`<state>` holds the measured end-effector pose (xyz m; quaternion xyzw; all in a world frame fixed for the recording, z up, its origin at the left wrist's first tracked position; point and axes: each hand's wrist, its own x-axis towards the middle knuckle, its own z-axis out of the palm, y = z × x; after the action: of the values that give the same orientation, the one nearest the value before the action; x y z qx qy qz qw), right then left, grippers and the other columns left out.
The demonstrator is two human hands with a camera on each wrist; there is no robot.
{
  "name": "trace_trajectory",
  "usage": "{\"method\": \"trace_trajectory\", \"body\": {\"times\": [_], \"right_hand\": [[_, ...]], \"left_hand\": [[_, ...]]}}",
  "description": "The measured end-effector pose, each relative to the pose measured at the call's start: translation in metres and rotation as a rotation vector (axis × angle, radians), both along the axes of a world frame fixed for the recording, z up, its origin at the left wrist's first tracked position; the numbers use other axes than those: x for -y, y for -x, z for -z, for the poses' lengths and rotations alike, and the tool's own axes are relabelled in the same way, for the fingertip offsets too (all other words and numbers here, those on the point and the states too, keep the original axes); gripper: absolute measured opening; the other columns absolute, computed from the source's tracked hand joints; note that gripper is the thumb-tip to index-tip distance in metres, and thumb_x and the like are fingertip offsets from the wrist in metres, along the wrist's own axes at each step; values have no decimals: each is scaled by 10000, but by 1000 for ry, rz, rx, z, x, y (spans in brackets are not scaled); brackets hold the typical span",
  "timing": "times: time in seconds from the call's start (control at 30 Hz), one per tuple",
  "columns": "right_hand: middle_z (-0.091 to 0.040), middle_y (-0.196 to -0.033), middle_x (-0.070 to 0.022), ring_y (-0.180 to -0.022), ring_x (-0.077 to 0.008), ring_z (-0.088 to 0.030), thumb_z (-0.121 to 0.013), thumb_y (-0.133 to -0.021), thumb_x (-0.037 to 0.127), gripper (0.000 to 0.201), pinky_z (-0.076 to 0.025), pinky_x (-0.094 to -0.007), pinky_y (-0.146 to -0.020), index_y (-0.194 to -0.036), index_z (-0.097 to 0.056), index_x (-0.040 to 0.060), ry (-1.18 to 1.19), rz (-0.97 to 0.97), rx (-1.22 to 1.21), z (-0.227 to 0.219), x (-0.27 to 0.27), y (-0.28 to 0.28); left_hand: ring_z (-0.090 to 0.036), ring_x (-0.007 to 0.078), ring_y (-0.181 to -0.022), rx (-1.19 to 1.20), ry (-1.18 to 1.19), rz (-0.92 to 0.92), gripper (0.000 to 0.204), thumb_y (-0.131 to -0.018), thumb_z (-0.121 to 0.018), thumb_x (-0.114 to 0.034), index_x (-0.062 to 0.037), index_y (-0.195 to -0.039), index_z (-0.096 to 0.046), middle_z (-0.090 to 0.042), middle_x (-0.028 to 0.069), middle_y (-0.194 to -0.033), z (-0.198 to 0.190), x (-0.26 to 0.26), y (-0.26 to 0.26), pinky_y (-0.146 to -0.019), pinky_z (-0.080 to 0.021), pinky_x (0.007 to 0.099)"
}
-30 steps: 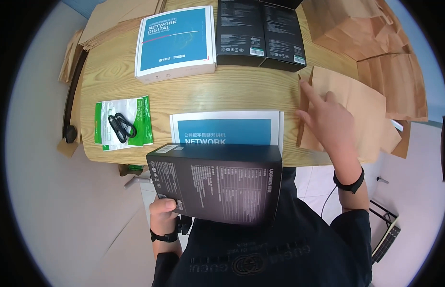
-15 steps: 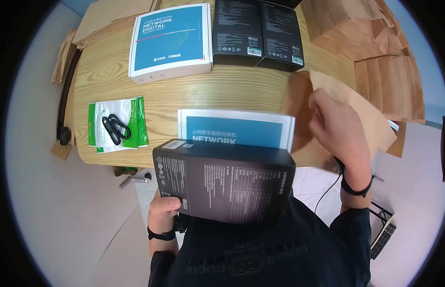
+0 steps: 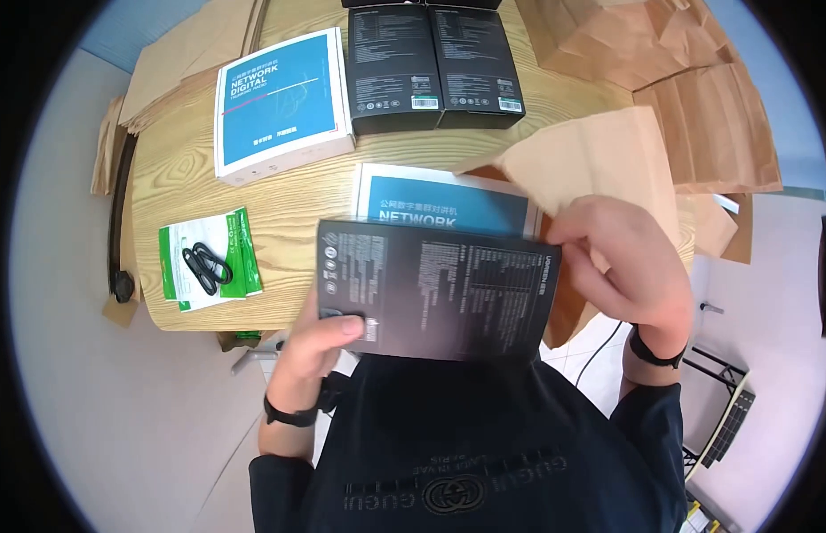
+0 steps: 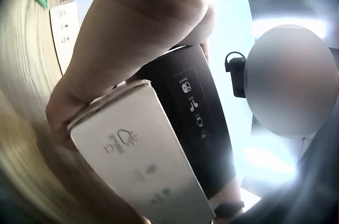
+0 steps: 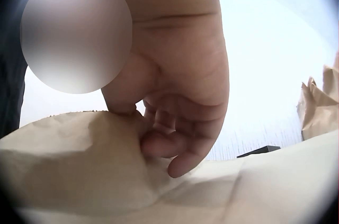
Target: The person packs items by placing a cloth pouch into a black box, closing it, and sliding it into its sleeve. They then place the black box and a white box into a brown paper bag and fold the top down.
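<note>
My left hand (image 3: 320,342) grips a black box (image 3: 431,293) with white printing, thumb on its near face. Behind that box and held along with it is a white box with a blue top (image 3: 448,200); in the left wrist view the fingers reach round the white box (image 4: 137,144), which lies against the black box (image 4: 196,118). A brown paper bag (image 3: 599,164) stands spread at the boxes' right end, overlapping the white box's far corner. My right hand (image 3: 622,262) pinches the edge of this bag (image 5: 79,166) between thumb and finger.
Another white-and-blue box (image 3: 280,98) and two black boxes (image 3: 395,71) lie at the table's back. Green-and-white packets (image 3: 244,253) with a coiled black cable (image 3: 207,268) are at the left. Paper bags (image 3: 715,133) stand at the right, and flat brown paper (image 3: 186,53) is stacked back left.
My right hand went from lying on the flat bag to pinching its edge, and the bag has spread and come left. The two boxes have moved forward and right towards it.
</note>
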<state>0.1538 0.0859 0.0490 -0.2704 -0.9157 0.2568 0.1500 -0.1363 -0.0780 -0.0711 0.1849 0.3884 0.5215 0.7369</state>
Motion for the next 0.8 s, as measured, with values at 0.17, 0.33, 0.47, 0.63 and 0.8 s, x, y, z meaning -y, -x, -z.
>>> {"method": "trace_trajectory", "body": {"times": [0.17, 0.33, 0.47, 0.63, 0.8], "right_hand": [[-662, -909, -122, -814, -336, -656, -602, -792, -101, 278, -520, -407, -692, -1027, -650, 39, 97, -192, -8, 15, -4, -6], [-653, -900, -119, -803, -343, -649, -614, -813, -62, 261, -513, -425, -686, -1043, -656, 53, 88, -226, 24, 14, -2, -7], [-646, -879, -121, -793, -346, -638, -617, -810, -59, 256, -502, -428, -677, -1032, -663, 62, 11, -167, 21, 10, -5, -6], [-636, -856, -119, -793, -348, -625, -621, -768, -64, 248, -493, -421, -680, -981, -655, 58, 51, -152, -38, 15, -11, -11], [-607, -817, -104, -769, -344, -610, -616, -733, -47, 231, -481, -425, -666, -937, -635, 60, -31, -95, -17, 23, -5, 4]], "left_hand": [[-627, 273, -1213, -46, 3, -168, 788, -782, -758, -195, 35, -1468, -445, -638, 164, -1302, 10, 5, -13, -1071, -473, 396], [-621, 266, -1238, 72, -71, -295, 575, -900, -679, -240, 6, -1401, -543, -651, 124, -1335, 17, 7, -20, -1061, -474, 418], [-602, 261, -1270, 45, -68, -314, 561, -914, -669, -250, -1, -1401, -549, -637, 117, -1370, 9, -3, -35, -1071, -464, 426], [-533, 273, -1330, -170, -41, -187, 801, -905, -674, -163, -33, -1586, -273, -509, 162, -1455, -1, -14, -45, -1133, -419, 421], [-470, 279, -1382, -111, -48, -137, 905, -901, -681, -145, -48, -1627, -150, -452, 167, -1492, 10, -24, -63, -1158, -385, 429]]}}
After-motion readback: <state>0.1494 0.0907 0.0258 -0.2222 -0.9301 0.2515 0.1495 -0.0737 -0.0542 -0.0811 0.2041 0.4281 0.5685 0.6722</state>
